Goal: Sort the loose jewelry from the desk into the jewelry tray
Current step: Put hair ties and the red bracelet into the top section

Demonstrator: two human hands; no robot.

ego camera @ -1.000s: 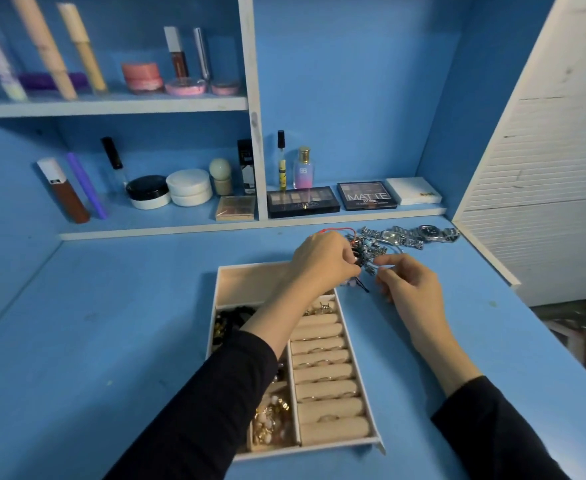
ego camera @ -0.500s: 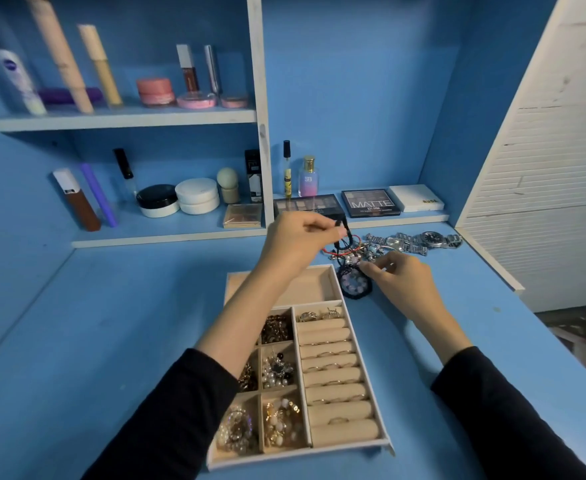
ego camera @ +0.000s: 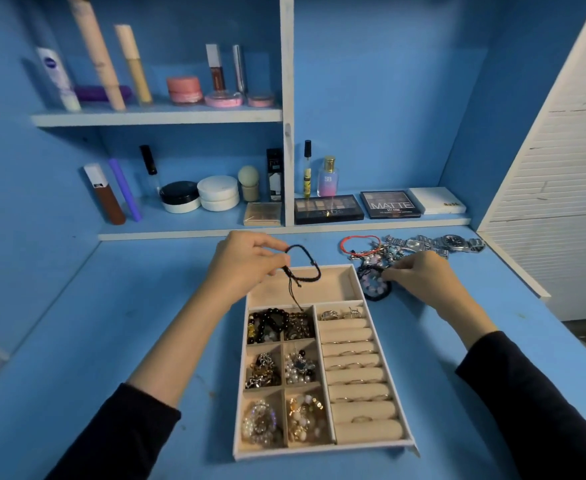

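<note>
Dangling from the left hand (ego camera: 246,268), a black cord bracelet (ego camera: 303,268) is hanging above the wide, bare top compartment of the jewelry tray (ego camera: 322,448), its loose tails trailing down toward the divider below. The left fingers (ego camera: 277,259) are pinching the cord at one side of its loop. The right hand (ego camera: 423,277) is resting on the bench (ego camera: 111,323) just right of the tray, its fingers closing narrowly on a dark bracelet with pale pink beads (ego camera: 374,285); whether that grip is firm cannot be told. Behind it, the remaining pile of loose jewelry (ego camera: 381,251) and a steel watch (ego camera: 454,242) are lying near the back edge. The small compartments are already holding beads and chains, and the ring rolls are carrying rings. In my judgement, the step is placing the cord bracelet: lowering it until the tails are coiling inside the top compartment, not draping over the divider, before releasing the pinch.
</note>
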